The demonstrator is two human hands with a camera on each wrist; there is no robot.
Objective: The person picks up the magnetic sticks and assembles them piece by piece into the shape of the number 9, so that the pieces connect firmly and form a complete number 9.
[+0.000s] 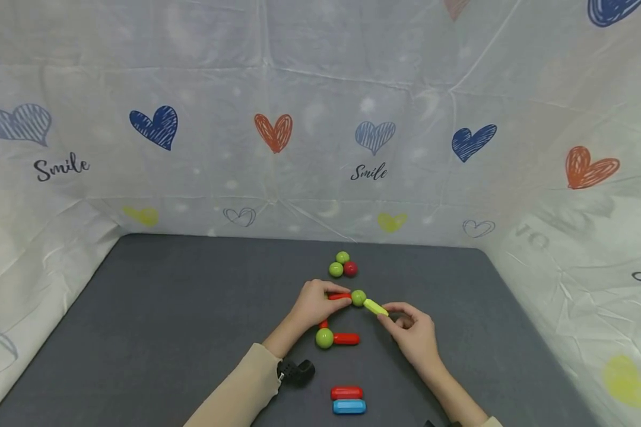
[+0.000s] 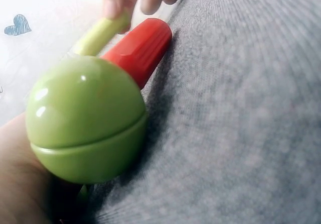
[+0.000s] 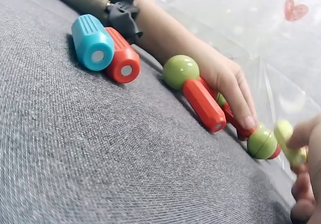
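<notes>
My left hand (image 1: 314, 302) pinches a red rod (image 1: 340, 296) between thumb and fingers. A green ball (image 1: 358, 298) sits at that rod's right end. In my right hand (image 1: 415, 335), thumb and fingertips pinch a yellow-green rod (image 1: 375, 306), slanted, its far end at the ball; whether they touch, I cannot tell. Below the left hand, a second red rod (image 1: 323, 324), partly hidden, runs down to a nearer green ball (image 1: 324, 338). From this ball a third red rod (image 1: 346, 338) points right. The left wrist view shows a green ball (image 2: 88, 121) close up.
Toward the back of the grey table (image 1: 192, 308) two green balls (image 1: 336, 270) and a dark red ball (image 1: 350, 269) cluster together. Near the front, a loose red rod (image 1: 346, 392) lies beside a blue rod (image 1: 349, 406); their ends carry grey discs. A heart-printed sheet (image 1: 320, 178) hangs behind.
</notes>
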